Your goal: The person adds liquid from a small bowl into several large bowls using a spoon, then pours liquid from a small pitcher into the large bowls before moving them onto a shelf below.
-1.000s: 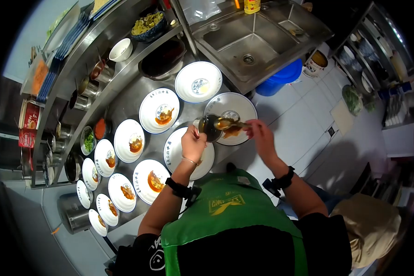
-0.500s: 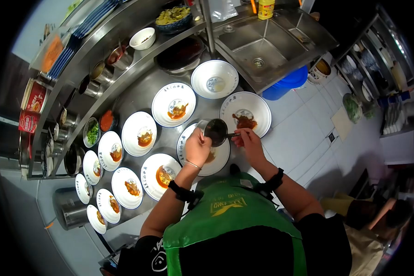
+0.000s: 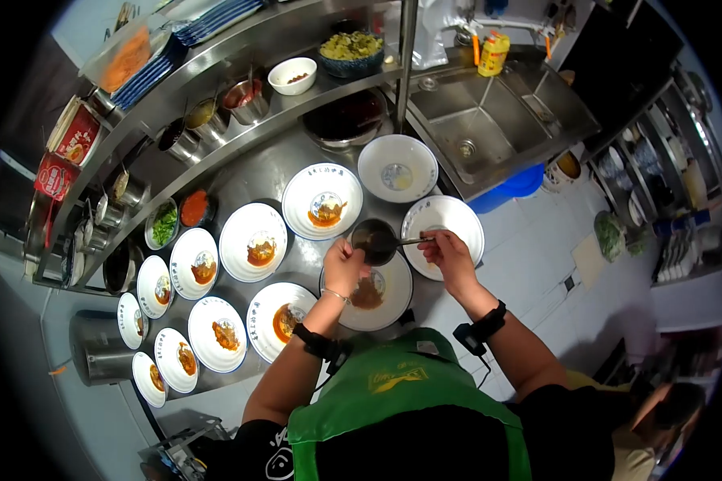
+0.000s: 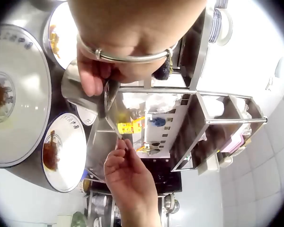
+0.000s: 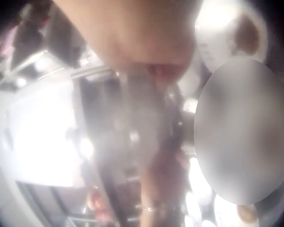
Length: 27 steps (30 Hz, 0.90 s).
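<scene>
My left hand (image 3: 345, 271) grips a small steel pot (image 3: 364, 234) with dark contents, also visible side-on as a metal pot (image 4: 75, 87) in the left wrist view. My right hand (image 3: 454, 260) pinches the thin handle of a spoon (image 3: 411, 240), whose head is down inside the pot. Both hands are above a wide white bowl (image 3: 397, 280) with brown sauce in its bottom. Beside it, under the right hand, stands another white bowl (image 3: 467, 228), its middle partly covered by the fingers. The right wrist view is blurred.
Several white bowls with reddish-brown sauce, such as this bowl (image 3: 253, 228), line the steel counter (image 3: 257, 183). A white bowl (image 3: 383, 156) stands by the sink (image 3: 457, 120). Chopped greens (image 3: 164, 223) and a red condiment (image 3: 193, 208) sit beneath a shelf carrying steel pots (image 3: 247, 104).
The spoon has moved from over the right-hand bowl, where it held brown sauce, back left into the pot. The head view has shifted, and the left hand keeps hold of the pot.
</scene>
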### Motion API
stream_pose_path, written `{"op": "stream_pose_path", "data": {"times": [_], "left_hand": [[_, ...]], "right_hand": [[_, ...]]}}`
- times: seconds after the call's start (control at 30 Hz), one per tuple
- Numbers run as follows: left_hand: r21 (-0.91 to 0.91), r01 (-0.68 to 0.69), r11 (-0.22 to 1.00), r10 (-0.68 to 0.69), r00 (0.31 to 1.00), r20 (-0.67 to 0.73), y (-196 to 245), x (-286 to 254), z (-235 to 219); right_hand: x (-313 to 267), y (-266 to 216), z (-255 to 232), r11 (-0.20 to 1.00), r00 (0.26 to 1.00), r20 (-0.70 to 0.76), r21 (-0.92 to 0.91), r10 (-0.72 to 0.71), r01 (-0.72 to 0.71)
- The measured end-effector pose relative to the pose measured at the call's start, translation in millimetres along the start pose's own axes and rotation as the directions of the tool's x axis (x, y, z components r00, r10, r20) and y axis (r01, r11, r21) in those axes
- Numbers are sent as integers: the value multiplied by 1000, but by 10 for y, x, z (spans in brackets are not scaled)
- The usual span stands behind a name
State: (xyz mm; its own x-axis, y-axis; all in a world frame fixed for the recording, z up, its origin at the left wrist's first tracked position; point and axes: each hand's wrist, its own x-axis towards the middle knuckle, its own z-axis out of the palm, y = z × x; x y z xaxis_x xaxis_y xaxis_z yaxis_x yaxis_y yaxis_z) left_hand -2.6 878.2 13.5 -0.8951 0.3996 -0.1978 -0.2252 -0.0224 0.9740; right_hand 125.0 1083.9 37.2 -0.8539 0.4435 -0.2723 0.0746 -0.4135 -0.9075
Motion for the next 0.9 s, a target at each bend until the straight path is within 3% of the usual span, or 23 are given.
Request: {"op": "stream_pose_path", "data": {"times": [0.13,0.27,0.37,0.5,0.6,0.67,0.7,0.73,0.77,0.9], "left_hand": [[-78,82,994,-86,995,-54,57,250,81],[-150,68,986,-88,987,-135,101,503,194],[-164,55,985,-84,980,-178,93,620,213],[-123,34,992,-65,966,-251,97,676,256],[-96,50,994,-77,948,-310,116,644,263],[-31,47,998,-55,941,-334,150,640,263],[-30,50,998,-57,937,-345,142,650,254],[-12,28,1000,-31,936,-351,126,659,244],[4,10,1000,-7,935,-355,104,648,237],[125,-12,992,57,930,-362,61,662,256]], "right_hand": [[365,-242,-73,997,997,12,23,80,-80],[897,-392,-259,999,998,67,41,-15,12],[1304,-457,-391,998,998,24,46,-49,48],[1926,-169,-615,999,999,-10,-8,-44,44],[2214,103,-683,983,994,-54,-163,-97,87],[2337,249,-737,841,952,87,-450,-295,302],[2352,225,-733,843,953,96,-447,-287,299],[2332,138,-719,582,846,246,-634,-474,510],[2288,59,-706,235,693,431,-725,-579,647],[2080,-228,-569,259,702,415,-723,-579,641]]}}
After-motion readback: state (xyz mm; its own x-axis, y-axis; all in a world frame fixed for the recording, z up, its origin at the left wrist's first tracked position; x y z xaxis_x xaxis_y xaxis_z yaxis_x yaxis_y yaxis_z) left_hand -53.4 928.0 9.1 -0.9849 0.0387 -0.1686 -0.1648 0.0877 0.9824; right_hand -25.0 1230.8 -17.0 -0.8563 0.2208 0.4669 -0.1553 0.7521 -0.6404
